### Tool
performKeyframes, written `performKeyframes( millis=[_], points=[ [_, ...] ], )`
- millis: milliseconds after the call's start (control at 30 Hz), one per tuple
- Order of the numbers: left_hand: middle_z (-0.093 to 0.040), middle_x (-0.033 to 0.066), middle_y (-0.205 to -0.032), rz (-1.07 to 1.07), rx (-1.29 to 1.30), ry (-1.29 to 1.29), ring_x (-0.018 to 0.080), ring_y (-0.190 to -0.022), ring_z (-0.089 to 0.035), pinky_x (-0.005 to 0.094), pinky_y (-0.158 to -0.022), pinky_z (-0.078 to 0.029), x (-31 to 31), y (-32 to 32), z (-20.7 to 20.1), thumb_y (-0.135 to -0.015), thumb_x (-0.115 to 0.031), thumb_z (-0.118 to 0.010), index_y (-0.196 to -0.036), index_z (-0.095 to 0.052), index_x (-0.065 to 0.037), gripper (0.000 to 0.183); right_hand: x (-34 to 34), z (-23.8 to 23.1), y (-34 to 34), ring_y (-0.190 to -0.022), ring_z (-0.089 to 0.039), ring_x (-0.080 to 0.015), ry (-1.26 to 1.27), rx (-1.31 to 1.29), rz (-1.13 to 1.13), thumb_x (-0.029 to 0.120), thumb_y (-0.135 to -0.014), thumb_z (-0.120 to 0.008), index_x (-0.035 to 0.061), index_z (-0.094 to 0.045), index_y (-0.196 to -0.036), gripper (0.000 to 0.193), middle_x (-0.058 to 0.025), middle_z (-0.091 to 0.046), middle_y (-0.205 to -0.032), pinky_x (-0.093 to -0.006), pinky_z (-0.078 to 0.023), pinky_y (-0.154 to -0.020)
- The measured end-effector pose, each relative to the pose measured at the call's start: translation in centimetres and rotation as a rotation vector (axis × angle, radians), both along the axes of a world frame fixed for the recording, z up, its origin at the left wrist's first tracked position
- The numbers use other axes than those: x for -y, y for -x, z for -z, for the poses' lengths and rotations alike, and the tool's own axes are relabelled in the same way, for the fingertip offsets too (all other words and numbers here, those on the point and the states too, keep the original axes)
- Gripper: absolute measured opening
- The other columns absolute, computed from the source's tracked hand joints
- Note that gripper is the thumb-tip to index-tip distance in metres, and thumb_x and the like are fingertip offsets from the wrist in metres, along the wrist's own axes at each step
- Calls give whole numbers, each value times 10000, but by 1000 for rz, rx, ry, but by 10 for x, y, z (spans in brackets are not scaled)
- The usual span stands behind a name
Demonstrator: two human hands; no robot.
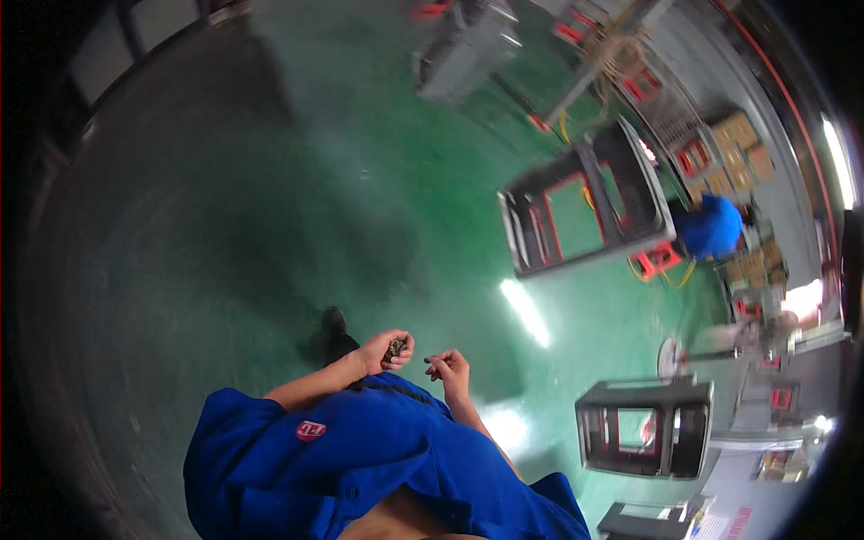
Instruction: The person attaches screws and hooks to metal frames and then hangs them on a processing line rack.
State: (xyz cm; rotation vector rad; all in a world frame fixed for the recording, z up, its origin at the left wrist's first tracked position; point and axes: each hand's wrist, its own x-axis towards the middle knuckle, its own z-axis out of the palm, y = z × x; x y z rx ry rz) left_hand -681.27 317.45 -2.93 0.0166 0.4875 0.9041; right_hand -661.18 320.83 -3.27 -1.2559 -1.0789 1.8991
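Note:
Out in front of my blue work shirt (pixel 360 450), my left hand (pixel 376 353) is closed around a clump of small dark metallic pieces (pixel 394 349), which look like loose screws or similar fasteners. Their exact kind is too small to tell. A short way to its right is my right hand (pixel 453 373), apart from the left. Its fingers are curled and the tips pressed together. Whatever may be between them is too small to make out. A dark shoe (pixel 336 319) shows just beyond my left hand.
Large dark frame-like housings, one (pixel 589 202) ahead right and another (pixel 643 427) nearer right, stand over the green floor (pixel 432 225). A person in blue (pixel 711 227) crouches behind the first. A grey cabinet (pixel 468 49), stacked cartons (pixel 733 148) and a pedestal fan (pixel 669 358) stand around.

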Motion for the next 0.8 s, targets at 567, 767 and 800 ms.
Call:
performKeyframes(
  millis=[567,767,800],
  points=[
    [-473,40,-669,-401,2,108,76,-476,-389,187,-353,-254,-66,335,8,-916,-255,-409,-824,-513,-20,272,-155,6,348,-550,-577,-111,77,174,-320,164,-829,-598,-9,-581,-829,174,-108,-643,-744,-209,-444,-488],
    [-422,31,-580,-451,-120,134,78,-420,-341,195,-351,-244,-129,431,27,-933,-300,-381,-714,-480,-35,358,-249,55,384,-556,-591,-140,83,392,-290,152,-811,-607,-25,-579,-836,181,-118,-641,-753,-229,-463,-479],
    [-411,29,-567,-474,-127,145,77,-414,-333,195,-352,-241,-146,450,32,-935,-305,-378,-692,-469,-39,371,-268,63,390,-558,-597,-146,83,419,-232,146,-800,-611,-26,-580,-834,178,-119,-641,-750,-232,-465,-471]
  ],
)
